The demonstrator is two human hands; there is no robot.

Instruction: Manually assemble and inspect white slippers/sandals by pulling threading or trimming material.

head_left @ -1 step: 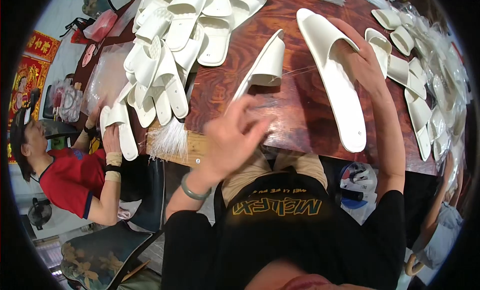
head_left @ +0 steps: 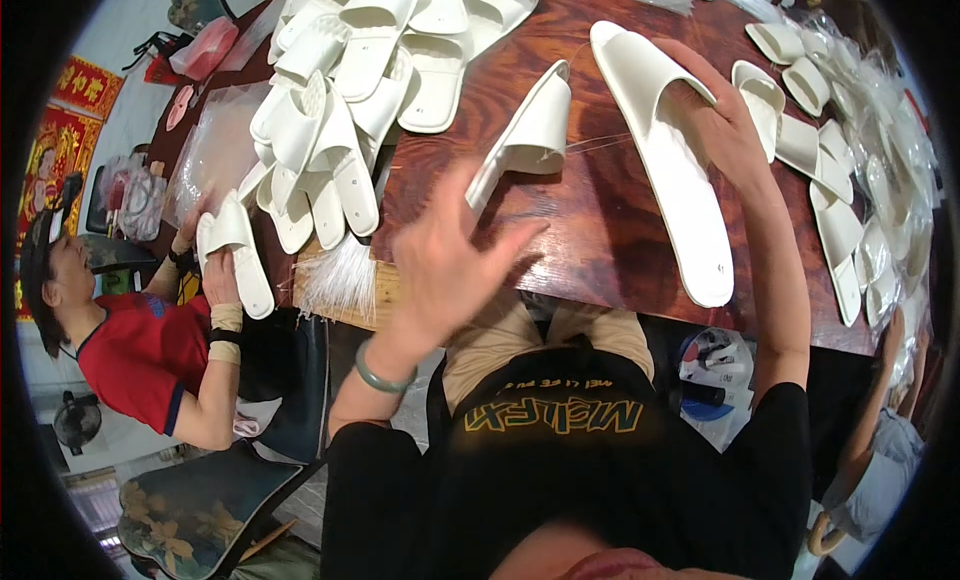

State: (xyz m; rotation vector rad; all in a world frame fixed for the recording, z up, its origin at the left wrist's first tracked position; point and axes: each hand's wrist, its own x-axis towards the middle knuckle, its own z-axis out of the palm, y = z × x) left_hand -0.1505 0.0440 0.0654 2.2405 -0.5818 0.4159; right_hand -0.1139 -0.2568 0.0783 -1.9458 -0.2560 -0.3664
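My right hand [head_left: 725,120] grips a long white slipper [head_left: 665,170] by its strap, the sole lying flat on the dark red wooden table [head_left: 590,240]. My left hand [head_left: 450,260] hovers blurred over the table's near edge, fingers spread, nothing in it. Just beyond its fingertips a second white slipper [head_left: 530,130] rests tilted on its side. A bundle of thin white plastic strands [head_left: 340,275] lies at the table edge left of my left hand.
A heap of white slippers [head_left: 350,80] covers the table's far left. More slippers in clear bags [head_left: 860,180] line the right side. A person in a red shirt [head_left: 140,350] at the left holds a slipper pair [head_left: 235,250]. Another person's arm [head_left: 880,420] shows lower right.
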